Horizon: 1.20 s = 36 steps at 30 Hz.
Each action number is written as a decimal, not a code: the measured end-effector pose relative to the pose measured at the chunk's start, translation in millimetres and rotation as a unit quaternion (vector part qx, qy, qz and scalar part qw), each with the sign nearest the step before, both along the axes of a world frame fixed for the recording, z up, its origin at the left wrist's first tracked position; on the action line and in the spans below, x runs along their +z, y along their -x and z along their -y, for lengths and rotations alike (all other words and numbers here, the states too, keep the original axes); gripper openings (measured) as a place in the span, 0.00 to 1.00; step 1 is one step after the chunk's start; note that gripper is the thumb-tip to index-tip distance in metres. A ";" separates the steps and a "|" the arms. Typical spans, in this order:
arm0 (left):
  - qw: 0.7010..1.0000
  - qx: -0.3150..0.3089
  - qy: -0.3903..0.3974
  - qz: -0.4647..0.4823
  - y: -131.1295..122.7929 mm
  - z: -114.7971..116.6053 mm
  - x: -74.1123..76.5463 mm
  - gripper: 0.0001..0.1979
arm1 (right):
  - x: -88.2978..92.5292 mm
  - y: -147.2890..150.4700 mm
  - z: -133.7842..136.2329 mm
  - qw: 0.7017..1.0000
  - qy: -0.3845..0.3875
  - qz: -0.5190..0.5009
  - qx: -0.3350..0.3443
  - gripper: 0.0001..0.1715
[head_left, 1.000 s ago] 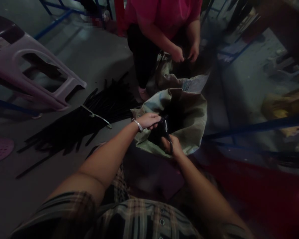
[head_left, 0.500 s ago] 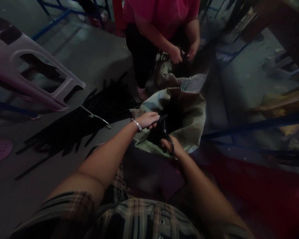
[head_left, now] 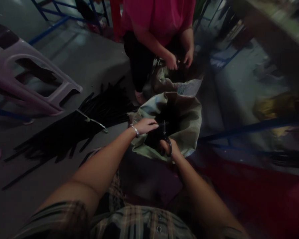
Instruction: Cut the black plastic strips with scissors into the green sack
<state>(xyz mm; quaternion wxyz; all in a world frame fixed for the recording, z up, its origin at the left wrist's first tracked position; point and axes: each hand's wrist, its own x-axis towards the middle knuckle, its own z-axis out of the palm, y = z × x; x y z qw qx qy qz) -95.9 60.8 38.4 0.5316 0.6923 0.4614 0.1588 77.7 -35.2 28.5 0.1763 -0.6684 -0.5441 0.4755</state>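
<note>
Over the mouth of a pale woven sack (head_left: 189,132), my left hand (head_left: 146,126) is closed around a thin black strip (head_left: 161,125) whose end sticks out past the fingertips. A bracelet circles that wrist. My right hand (head_left: 173,147) grips scissors (head_left: 169,146) by their black handles. Their blades point up and cross the strip just beyond my left fingers; whether they are fully closed is too dark to tell. The sack's inside is very dark, so its contents cannot be made out.
A tied bundle of long black strips (head_left: 62,132) lies on the floor at left, near a pale plastic stool (head_left: 47,63). Opposite, a person in a pink top (head_left: 159,23) works over another sack (head_left: 161,78). Blue metal frame bars (head_left: 239,127) run along the right.
The view has shifted slightly, so the floor bundle and stool sit further left. My hands stay close together over the sack. The other person's hands are a little further apart.
</note>
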 end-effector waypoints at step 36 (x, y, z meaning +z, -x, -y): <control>0.989 0.037 -0.079 -0.116 -7.5 3.1 1.0 0.17 | 7.8 12.8 3.0 0.983 0.063 -0.129 -0.115 0.16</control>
